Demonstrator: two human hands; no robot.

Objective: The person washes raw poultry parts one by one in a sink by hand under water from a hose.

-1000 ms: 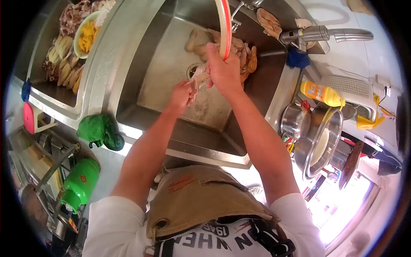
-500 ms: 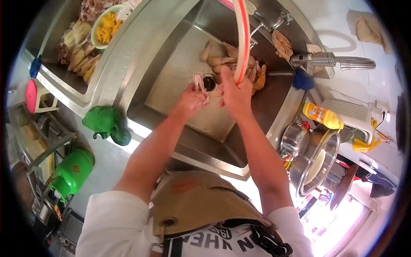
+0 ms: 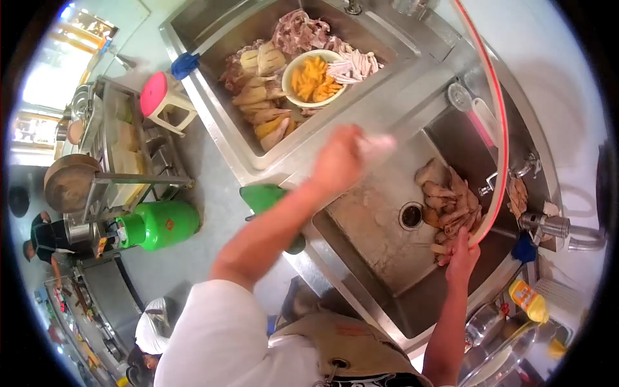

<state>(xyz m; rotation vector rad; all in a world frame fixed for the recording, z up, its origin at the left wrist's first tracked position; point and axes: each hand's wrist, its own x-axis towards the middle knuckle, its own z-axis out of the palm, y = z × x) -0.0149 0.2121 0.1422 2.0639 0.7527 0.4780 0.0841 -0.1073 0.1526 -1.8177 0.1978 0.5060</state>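
My left hand (image 3: 340,157), smeared by motion, is closed on a small pale pink meat piece (image 3: 376,147) above the steel ledge between two sinks. My right hand (image 3: 461,256) wraps round a clear hose with a red stripe (image 3: 495,90), low over the right sink (image 3: 361,222). Just beyond that hand lies a heap of raw poultry pieces (image 3: 451,200), next to the drain (image 3: 411,216). In the left sink, a cream bowl (image 3: 288,90) holds yellow pieces (image 3: 312,79) and pale pink strips (image 3: 354,66). Plucked poultry (image 3: 261,97) and reddish meat (image 3: 300,32) lie around it.
A green cloth (image 3: 263,197) hangs on the sink's front edge. A green gas cylinder (image 3: 167,224) and a pink-topped stool (image 3: 158,97) stand on the left. Two other people (image 3: 55,235) are at lower left. A faucet (image 3: 548,224) and yellow bottle (image 3: 530,302) are on the right.
My view has swung left, showing more of the left sink. My left hand has carried the pale piece from over the right sink to the ledge. My right hand still grips the hose.
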